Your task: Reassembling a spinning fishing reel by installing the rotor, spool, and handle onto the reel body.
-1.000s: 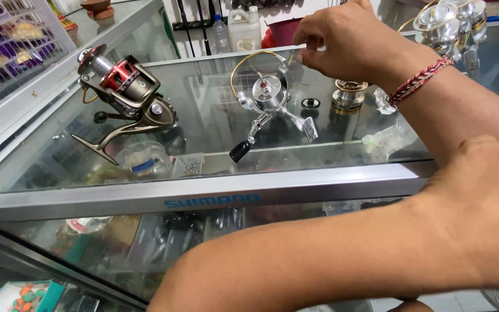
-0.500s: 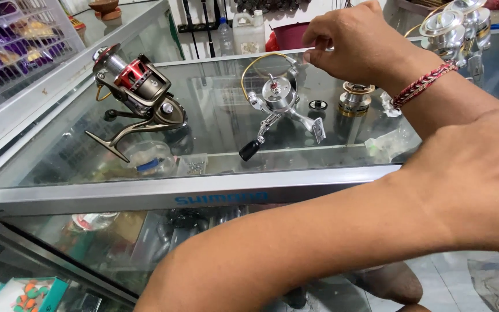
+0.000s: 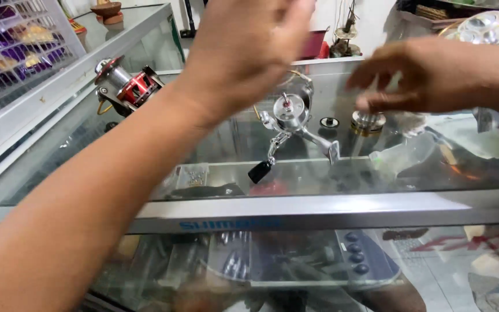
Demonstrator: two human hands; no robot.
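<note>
The glass-topped display case serving as worktop (image 3: 319,173) fills most of the view, with a metal front rail and stock visible under the glass. The left forearm crosses it diagonally from the lower left corner. The left hand (image 3: 246,49) is raised above the glass near the top centre; it is motion-blurred, and whether its fingers are apart or together cannot be told. It touches nothing that can be made out.

The right hand (image 3: 428,75) enters from the right edge, palm down, fingers bunched downward and close together directly over the gold-and-silver spool (image 3: 368,122). Contact with that spool cannot be confirmed because of blur.

The wire basket (image 3: 12,46) sits at the upper left, holding purple packets.

The red-and-silver reel (image 3: 123,88) lies on the glass at the left, well apart from both hands.

The silver spinning reel (image 3: 293,124), without its spool, lies at the centre of the glass, between the two hands, its handle with a black knob (image 3: 259,171) pointing toward the front rail.

A small dark ring (image 3: 329,122) rests on the glass between the silver spinning reel and the gold-and-silver spool.
</note>
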